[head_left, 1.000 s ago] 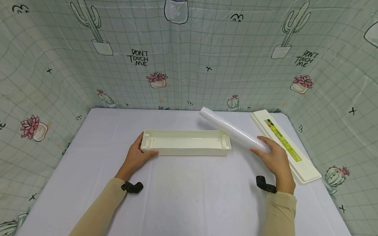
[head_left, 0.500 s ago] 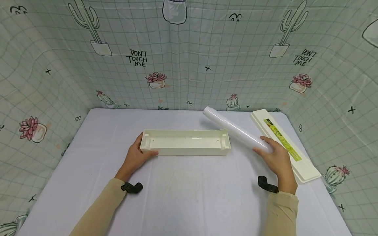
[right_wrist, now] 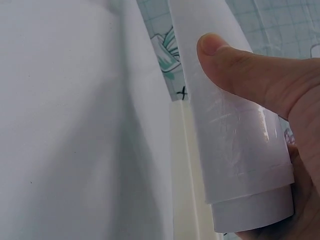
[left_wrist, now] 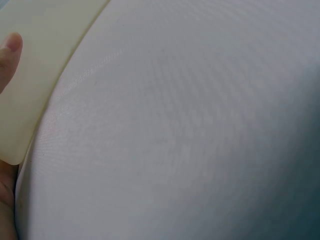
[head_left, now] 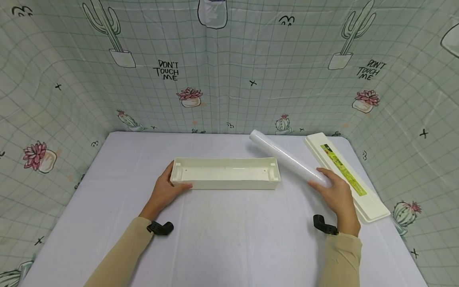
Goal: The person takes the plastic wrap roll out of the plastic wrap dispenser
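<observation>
An open cream plastic box, long and narrow, sits mid-table. My left hand grips its left end, thumb along the front wall; in the left wrist view the thumb lies against the box wall. To the right, my right hand holds the near end of a roll of clear plastic wrap. The roll slants away to the far left, its far end raised behind the box's right end. Close up in the right wrist view, the thumb lies across the film and a white core sticks out at the bottom.
A long cream lid with a yellow-green label lies slanted on the right of the table, close beside my right hand. White cloth covers the table. A patterned curtain rises behind and along both sides.
The roll of plastic wrap and my right hand have shifted slightly to the right. My left hand stays on the box, which has not moved.
</observation>
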The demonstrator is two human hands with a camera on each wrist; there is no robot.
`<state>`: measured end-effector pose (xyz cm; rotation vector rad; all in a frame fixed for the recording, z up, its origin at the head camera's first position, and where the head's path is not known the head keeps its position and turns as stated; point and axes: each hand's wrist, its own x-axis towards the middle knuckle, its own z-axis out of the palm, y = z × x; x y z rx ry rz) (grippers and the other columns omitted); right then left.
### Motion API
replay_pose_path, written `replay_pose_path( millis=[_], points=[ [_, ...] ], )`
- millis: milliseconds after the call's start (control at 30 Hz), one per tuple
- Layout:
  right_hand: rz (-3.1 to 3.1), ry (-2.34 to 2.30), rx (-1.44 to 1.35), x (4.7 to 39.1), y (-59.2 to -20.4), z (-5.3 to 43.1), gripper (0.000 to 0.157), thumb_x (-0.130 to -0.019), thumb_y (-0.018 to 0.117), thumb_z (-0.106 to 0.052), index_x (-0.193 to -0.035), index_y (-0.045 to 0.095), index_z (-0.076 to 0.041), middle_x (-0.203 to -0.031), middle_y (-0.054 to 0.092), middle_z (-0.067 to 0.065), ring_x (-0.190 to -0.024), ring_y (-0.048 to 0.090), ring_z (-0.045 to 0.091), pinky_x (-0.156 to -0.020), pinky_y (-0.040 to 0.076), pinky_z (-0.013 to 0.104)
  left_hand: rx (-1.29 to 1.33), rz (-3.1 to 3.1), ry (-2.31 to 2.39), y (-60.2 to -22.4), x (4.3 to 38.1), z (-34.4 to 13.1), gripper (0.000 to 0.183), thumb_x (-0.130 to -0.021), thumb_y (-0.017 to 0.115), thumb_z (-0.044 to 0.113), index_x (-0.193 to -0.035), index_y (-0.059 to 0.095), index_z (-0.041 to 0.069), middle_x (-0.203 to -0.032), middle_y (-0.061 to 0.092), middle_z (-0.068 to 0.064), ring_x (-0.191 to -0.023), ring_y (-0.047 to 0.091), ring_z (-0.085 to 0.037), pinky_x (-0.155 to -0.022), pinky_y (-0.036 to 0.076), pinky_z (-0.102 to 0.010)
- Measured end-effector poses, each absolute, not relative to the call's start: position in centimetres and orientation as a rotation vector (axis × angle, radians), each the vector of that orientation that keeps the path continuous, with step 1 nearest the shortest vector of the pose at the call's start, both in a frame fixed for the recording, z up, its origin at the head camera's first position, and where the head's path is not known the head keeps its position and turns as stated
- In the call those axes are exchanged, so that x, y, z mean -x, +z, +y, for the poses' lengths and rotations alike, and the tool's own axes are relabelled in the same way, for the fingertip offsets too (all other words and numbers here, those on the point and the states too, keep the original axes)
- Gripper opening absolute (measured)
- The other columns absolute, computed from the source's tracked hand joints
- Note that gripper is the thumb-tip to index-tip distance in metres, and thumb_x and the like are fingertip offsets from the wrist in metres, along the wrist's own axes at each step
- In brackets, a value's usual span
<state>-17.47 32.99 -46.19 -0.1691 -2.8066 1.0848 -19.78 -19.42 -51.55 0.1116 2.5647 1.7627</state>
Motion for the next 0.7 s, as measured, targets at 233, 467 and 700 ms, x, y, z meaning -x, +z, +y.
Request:
replay_pose_path(
  millis=[233,467,700],
  points=[
    [-2.826,1.115,0.191,17.7,-46.4,33.2,0.067,-0.091,0.080,-0.040,-0.146,0.057,-0.009,-0.150,0.051,0.028,-0.124,0.053,0.046,-0.099,0.042,0.060,-0.078,2.550,1.755,-50.8,19.6,-18.9,0.109,-0.086,0.086,0.018,-0.167,0.013,0.016,-0.164,0.035,-0.016,-0.144,0.042,-0.036,-0.116,0.035,-0.054],
    [-2.838,1.115,0.176,17.9,-46.4,33.4,0.066,-0.091,0.080,-0.038,-0.145,0.057,-0.008,-0.150,0.051,0.028,-0.128,0.051,0.048,-0.102,0.040,0.061,-0.064,2.537,1.743,-48.1,18.4,-17.9,0.105,-0.088,0.083,0.014,-0.166,0.013,0.007,-0.163,0.035,-0.022,-0.143,0.043,-0.040,-0.115,0.036,-0.055],
    [-2.844,1.109,0.168,18.3,-46.6,33.9,0.066,-0.091,0.080,-0.038,-0.145,0.058,-0.007,-0.149,0.053,0.028,-0.130,0.051,0.049,-0.104,0.039,0.061,-0.067,2.550,1.745,-48.6,18.5,-18.1,0.107,-0.088,0.085,0.019,-0.167,0.013,0.011,-0.163,0.036,-0.019,-0.142,0.044,-0.038,-0.115,0.036,-0.055]
  ],
)
